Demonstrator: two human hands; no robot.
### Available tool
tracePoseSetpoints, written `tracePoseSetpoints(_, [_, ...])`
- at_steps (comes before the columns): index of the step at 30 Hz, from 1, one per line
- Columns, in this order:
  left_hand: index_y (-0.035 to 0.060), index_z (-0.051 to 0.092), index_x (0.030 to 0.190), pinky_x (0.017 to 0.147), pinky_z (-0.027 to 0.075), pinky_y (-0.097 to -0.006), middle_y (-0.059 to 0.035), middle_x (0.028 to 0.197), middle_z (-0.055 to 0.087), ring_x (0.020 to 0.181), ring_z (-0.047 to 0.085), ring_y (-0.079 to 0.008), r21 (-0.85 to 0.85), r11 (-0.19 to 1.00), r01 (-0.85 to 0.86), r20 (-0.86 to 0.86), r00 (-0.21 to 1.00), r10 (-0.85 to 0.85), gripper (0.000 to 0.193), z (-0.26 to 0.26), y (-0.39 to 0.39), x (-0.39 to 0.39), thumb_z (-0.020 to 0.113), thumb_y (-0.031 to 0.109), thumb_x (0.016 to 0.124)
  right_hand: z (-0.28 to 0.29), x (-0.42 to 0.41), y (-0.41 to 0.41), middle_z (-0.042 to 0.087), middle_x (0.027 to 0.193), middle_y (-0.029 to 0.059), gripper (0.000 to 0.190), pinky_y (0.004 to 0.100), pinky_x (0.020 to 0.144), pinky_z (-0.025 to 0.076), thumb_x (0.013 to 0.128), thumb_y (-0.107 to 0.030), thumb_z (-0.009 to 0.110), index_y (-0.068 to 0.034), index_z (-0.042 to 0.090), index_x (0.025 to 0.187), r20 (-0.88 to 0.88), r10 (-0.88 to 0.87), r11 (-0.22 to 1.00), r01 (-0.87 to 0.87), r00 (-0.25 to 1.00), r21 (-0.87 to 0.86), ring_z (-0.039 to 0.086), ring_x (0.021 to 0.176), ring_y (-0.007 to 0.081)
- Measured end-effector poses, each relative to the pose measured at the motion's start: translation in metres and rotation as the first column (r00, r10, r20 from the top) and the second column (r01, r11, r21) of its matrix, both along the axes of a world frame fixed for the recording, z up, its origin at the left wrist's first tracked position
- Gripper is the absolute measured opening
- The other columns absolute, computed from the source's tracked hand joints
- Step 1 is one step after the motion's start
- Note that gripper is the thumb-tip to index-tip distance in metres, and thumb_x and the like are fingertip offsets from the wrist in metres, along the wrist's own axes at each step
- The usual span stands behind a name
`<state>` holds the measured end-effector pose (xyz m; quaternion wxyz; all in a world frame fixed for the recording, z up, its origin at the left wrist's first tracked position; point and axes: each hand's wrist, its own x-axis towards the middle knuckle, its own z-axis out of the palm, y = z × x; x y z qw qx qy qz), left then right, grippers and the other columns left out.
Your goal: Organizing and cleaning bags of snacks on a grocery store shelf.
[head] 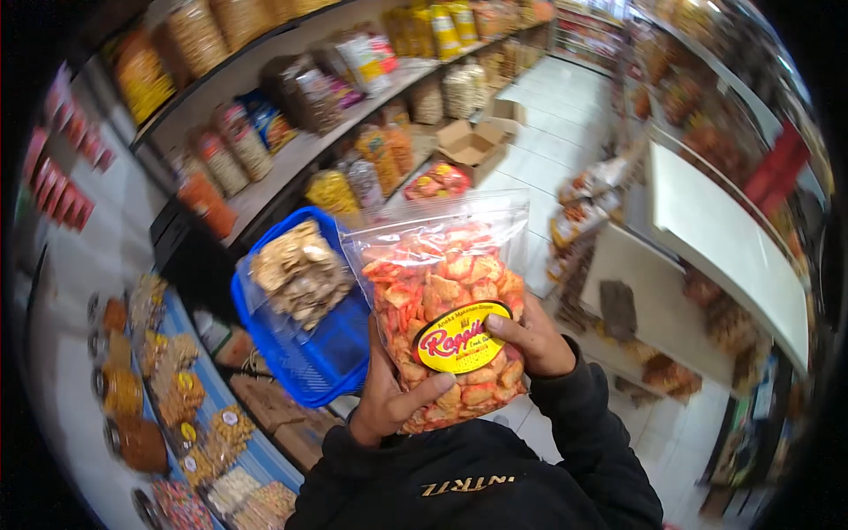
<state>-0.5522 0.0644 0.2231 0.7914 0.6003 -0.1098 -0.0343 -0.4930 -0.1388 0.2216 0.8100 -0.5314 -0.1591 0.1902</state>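
Both of my hands hold a clear zip-top plastic bag (450,271) of red-dusted, orange chips upright before my chest. My left hand (391,401) grips its lower left side, thumb across the front. The right hand (536,334) holds the right side, with the thumb on a yellow oval label (464,339) that bears writing. The bag's top strip is flat and looks pressed together. Left of it, partly behind the bag and my left hand, is a blue plastic basket (324,361). A clear bag of pale brown chips (301,268) lies in that basket.
Shelves (285,165) of bagged snacks line the far left side. An open cardboard box (472,146) stands on the tiled floor (550,126). Jars (136,440) and snack packs (232,427) sit on a blue-striped surface at left. White-edged shelving (719,245) stands at right.
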Motion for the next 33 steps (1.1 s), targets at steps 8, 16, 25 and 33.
tracePoseSetpoints(8, [0.0004, 0.026, 0.141, 0.104, 0.036, -0.0349, -0.0143, 0.134, 0.043, 0.122, 0.046, -0.0216, -0.191, 0.923, 0.335, -0.4, 0.832, -0.384, 0.063, -0.088, -0.172, -0.014, 0.058, 0.017, 0.09, -0.095, -0.134, -0.171, 0.037, 0.138, 0.0193, 0.087, 0.034, 0.106, 0.032, 0.087, -0.032, 0.068, 0.008, 0.013, 0.142, -0.173, -0.539, 0.841, 0.516, 0.824, -0.162, 0.04, 0.126, 0.0233])
tracePoseSetpoints(16, [-0.0005, 0.02, 0.142, 0.107, 0.032, -0.0334, -0.0142, 0.138, 0.039, 0.128, 0.038, -0.022, -0.003, 0.729, 0.684, -0.49, 0.635, -0.597, 0.063, -0.17, -0.316, -0.033, 0.054, 0.021, 0.094, -0.154, -0.221, -0.265, 0.038, 0.138, 0.0175, 0.092, 0.0349, 0.106, 0.034, 0.083, -0.028, 0.073, 0.005, 0.013, 0.143, -0.379, -0.711, 0.694, 0.68, 0.593, -0.239, 0.04, 0.128, 0.0232])
tracePoseSetpoints(25, [-0.001, 0.024, 0.139, 0.106, 0.033, -0.0342, -0.0133, 0.136, 0.042, 0.125, 0.041, -0.0194, 0.296, 0.444, 0.846, -0.079, 0.484, -0.871, 0.083, -0.218, -0.5, 0.049, 0.077, 0.02, 0.078, -0.218, -0.188, -0.442, 0.046, 0.134, 0.0154, 0.08, 0.033, 0.105, 0.034, 0.075, -0.017, 0.075, 0.005, 0.032, 0.139, 0.189, -0.876, 0.362, 0.864, 0.443, -0.35, 0.045, 0.123, 0.0222])
tracePoseSetpoints(33, [0.0009, 0.028, 0.137, 0.102, 0.038, -0.0343, -0.0119, 0.131, 0.045, 0.119, 0.049, -0.0208, 0.377, 0.589, 0.715, 0.347, 0.481, -0.805, 0.077, -0.262, -0.643, 0.104, 0.076, 0.017, 0.079, -0.267, -0.116, -0.571, 0.05, 0.131, 0.0217, 0.075, 0.0345, 0.102, 0.037, 0.076, -0.021, 0.069, 0.005, 0.034, 0.137, 0.607, -0.772, 0.03, 0.965, 0.188, -0.261, 0.047, 0.123, 0.026])
